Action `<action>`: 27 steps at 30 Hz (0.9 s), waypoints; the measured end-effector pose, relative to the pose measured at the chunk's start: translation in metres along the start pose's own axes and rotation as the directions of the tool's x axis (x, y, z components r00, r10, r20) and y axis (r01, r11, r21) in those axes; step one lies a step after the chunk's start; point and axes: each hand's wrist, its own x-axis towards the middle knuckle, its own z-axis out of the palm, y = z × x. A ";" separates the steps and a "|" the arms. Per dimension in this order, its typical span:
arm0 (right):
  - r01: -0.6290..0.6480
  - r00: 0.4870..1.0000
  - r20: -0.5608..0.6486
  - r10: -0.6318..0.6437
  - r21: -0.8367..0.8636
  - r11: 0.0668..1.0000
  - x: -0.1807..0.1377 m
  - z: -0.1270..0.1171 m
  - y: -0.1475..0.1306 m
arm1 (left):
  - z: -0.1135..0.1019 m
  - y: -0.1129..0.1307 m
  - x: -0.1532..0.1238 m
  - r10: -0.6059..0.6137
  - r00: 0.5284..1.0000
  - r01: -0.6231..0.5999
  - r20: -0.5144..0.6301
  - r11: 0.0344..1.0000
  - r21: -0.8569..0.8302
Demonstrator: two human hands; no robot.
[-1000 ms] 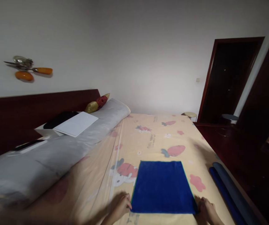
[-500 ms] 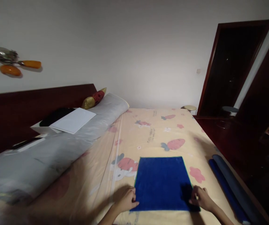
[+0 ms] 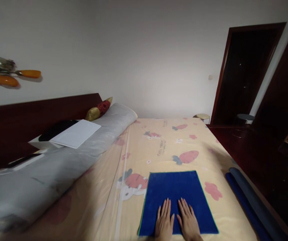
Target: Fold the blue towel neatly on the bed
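Hands lie side by side at the near edge of the view, both flat and palm down on a blue towel (image 3: 175, 197). The left hand (image 3: 164, 223) rests on the near middle of the cloth with its fingers (image 3: 166, 208) stretched out straight and slightly spread, gripping nothing. The right hand (image 3: 189, 223) lies just beside it, almost touching, its fingers (image 3: 184, 207) likewise extended and a little apart, pressed onto the fabric and holding nothing.

The towel is a flat rectangle, spread smooth on the bed (image 3: 164, 147), towards its near right part. The sheet beneath is pale yellow with a print of strawberries and a cartoon figure, one of which shows just left of the towel's far corner.

To the right of the towel, near the edge of the bed, lie two rolled dark cloths (image 3: 246, 201), set side by side and apart from the towel.

Further off on the left a long grey bolster (image 3: 58, 164) runs along the dark wooden headboard (image 3: 20, 124). On it rests a white board (image 3: 75, 134), and beyond that a red and gold cushion (image 3: 99, 108).

At the far right stands a dark doorway (image 3: 246, 70), with a small round stool (image 3: 203, 116) near it.
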 end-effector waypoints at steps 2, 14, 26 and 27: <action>-0.084 0.994 -0.081 0.080 -0.052 0.995 -0.008 -0.006 0.035 | -0.011 -0.029 -0.009 -0.079 0.996 0.082 -0.040 0.994 0.072; -0.160 0.975 -0.180 0.129 -0.169 0.973 -0.002 -0.043 0.060 | -0.055 -0.062 0.005 -0.112 0.974 0.150 -0.197 0.971 0.185; -0.018 0.999 -0.047 0.016 -0.054 0.998 0.011 -0.006 0.031 | -0.017 -0.032 0.006 -0.166 0.985 0.170 -0.053 0.982 0.082; -0.078 0.993 -0.098 0.069 -0.089 0.993 0.005 -0.012 0.052 | -0.026 -0.049 0.002 -0.222 0.972 0.229 -0.070 0.967 0.114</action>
